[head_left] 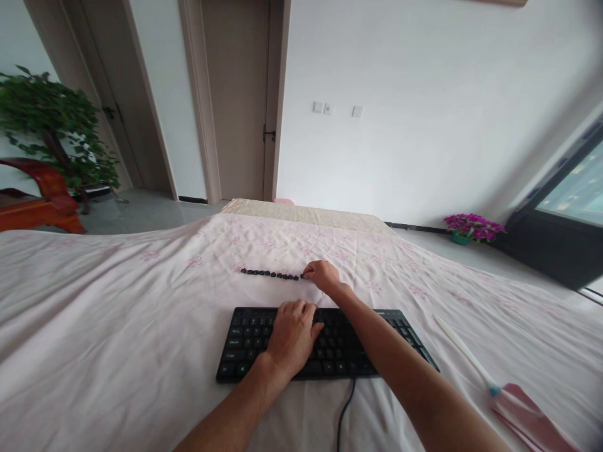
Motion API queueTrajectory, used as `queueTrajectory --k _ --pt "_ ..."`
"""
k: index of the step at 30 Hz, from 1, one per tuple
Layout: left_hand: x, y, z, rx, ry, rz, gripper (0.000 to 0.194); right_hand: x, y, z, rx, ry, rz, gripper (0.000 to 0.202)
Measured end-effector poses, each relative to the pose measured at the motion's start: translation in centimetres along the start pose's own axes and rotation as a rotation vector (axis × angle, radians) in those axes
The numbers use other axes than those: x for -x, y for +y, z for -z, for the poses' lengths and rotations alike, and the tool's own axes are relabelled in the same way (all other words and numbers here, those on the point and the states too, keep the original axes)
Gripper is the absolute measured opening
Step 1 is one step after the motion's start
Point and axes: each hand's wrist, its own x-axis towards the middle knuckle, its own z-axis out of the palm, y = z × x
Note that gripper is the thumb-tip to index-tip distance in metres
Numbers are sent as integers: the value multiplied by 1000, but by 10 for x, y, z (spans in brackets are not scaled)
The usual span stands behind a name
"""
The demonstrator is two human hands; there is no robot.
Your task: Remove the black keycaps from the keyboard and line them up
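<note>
A black keyboard (330, 351) lies on a pale cloth with pink flowers. My left hand (293, 329) rests over its upper middle, fingers stretched forward and thumb apart, gripping nothing. Beyond the keyboard, several small black keycaps (273, 274) form a line across the cloth. At the right end of that line, my right hand (323, 275) pinches one more black keycap (303, 276) between thumb and fingers, close to the cloth. My right forearm crosses above the right part of the keyboard and hides some of its keys.
The cloth (141, 314) spreads wide and wrinkled on both sides. A black cable (346, 408) runs from the keyboard toward me. To the right lies a white stick (464, 348) with a pink flap (527, 414). A wooden chair (42, 194) and potted plants stand beyond.
</note>
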Motion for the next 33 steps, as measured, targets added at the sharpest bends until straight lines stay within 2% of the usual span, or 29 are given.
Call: queueTrajectory --k 15,22,25,28,30,33 --pt "1 -1 -1 17 6 3 21 -2 -2 2 -8 -47 -6 19" --pt "0 0 2 25 -7 13 21 2 -3 7 -101 -16 -3 20" --pt "1 0 2 25 -7 6 22 7 -2 22 -167 6 2 41" --pt "1 0 1 23 -10 -4 24 22 5 46 -298 53 61 62" --pt "1 0 2 12 -27 -7 26 39 13 64 -342 99 92 66" --pt "-2 4 4 -14 -63 12 26 69 27 81 -409 143 50 67"
